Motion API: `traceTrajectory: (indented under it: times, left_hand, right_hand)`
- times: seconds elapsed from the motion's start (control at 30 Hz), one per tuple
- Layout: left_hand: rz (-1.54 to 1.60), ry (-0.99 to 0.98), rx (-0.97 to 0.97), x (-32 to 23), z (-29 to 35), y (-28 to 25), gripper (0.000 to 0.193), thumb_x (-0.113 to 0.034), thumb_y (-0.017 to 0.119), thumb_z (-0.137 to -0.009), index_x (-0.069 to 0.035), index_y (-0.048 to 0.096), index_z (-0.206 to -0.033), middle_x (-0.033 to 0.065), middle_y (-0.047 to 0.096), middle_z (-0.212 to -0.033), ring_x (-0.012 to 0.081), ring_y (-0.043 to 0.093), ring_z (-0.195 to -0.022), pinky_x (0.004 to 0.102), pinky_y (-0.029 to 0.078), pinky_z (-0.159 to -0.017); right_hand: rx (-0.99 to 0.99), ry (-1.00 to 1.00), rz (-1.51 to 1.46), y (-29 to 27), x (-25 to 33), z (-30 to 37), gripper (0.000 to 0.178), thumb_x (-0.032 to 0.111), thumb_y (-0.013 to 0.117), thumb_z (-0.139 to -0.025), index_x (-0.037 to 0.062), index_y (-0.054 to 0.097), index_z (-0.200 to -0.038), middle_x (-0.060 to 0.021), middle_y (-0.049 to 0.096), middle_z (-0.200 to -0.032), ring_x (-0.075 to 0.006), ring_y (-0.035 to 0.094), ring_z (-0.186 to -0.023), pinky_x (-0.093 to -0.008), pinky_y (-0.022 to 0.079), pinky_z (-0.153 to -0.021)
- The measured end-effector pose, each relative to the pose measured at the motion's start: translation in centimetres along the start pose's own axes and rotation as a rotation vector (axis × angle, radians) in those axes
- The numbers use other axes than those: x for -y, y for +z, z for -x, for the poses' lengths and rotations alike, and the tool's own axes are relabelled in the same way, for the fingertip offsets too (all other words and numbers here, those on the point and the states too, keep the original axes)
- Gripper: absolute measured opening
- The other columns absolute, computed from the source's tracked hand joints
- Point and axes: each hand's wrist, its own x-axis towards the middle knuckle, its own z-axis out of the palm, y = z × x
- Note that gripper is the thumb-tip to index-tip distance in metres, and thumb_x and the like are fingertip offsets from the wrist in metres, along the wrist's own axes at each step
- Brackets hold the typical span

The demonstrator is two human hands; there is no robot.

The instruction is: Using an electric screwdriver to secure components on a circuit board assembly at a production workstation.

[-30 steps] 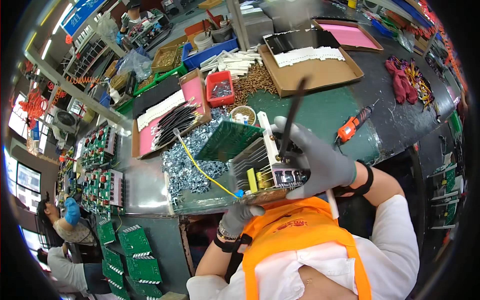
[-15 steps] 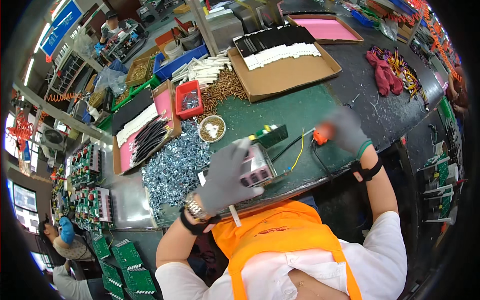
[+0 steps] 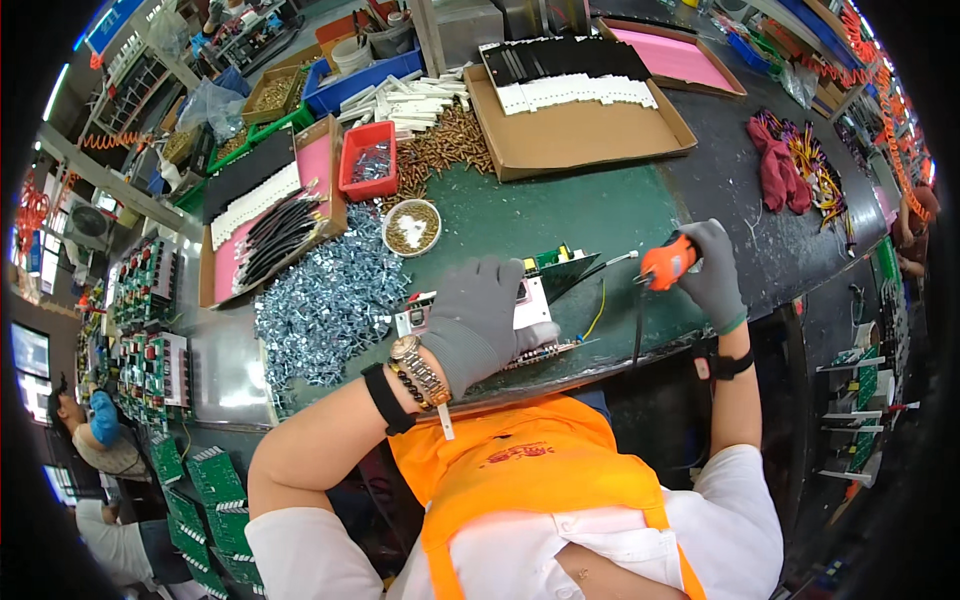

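Observation:
My gloved left hand (image 3: 475,320) lies over a circuit-board module (image 3: 532,304) at the bench's front edge, fingers and thumb closed round it. The hand hides much of the module. A white metal face shows beside the thumb, with a green board (image 3: 562,270) behind. From it a black lead (image 3: 592,276) with a pale end and a thin yellow wire (image 3: 597,317) stick out to the right. My gloved right hand (image 3: 712,277) grips an orange tool (image 3: 668,262) with a dark tip, its exact kind unclear. A black cord (image 3: 638,325) hangs below the tip, apart from the module.
Left of the module lies a heap of silvery metal parts (image 3: 330,305). A round dish (image 3: 411,228), a red bin (image 3: 367,160) and copper-coloured pieces (image 3: 440,155) sit beyond. Cardboard trays (image 3: 590,150) stand at the back. A maroon cloth (image 3: 775,175) and bundled wires lie right.
My left hand has turned the module, so its white face shows where dark openings were. The orange tool stays in my right hand, now sharper and tipped downward. The whole view has shifted slightly.

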Motion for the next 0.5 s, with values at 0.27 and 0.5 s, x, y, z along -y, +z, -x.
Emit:
traceTrajectory:
  times: [0.27,0.5]
  left_hand:
    - [0.096,-0.005,0.015,0.6,0.2,-0.9,0.083,-0.055,0.073,-0.071,-0.001,0.047,-0.129,0.0193,0.057,-0.115,0.0359,0.054,-0.107,0.0446,0.04,-0.093]
    - [-0.234,0.142,-0.146,4.0,3.4,-1.4,0.09,-0.065,0.058,-0.076,0.001,0.043,-0.135,0.0196,0.051,-0.127,0.0366,0.046,-0.12,0.0485,0.032,-0.102]
  right_hand:
    - [-0.793,0.065,-1.485,-5.3,8.5,-1.5,0.066,0.01,0.068,-0.079,-0.0009,0.038,-0.137,-0.0034,0.051,-0.093,-0.0161,0.054,-0.086,-0.0335,0.046,-0.088]
    - [-0.45,-0.272,-2.023,-8.7,12.0,-3.5,0.066,0.021,0.066,-0.085,-0.0019,0.035,-0.139,0.0028,0.041,-0.074,-0.0056,0.038,-0.057,-0.024,0.033,-0.053]
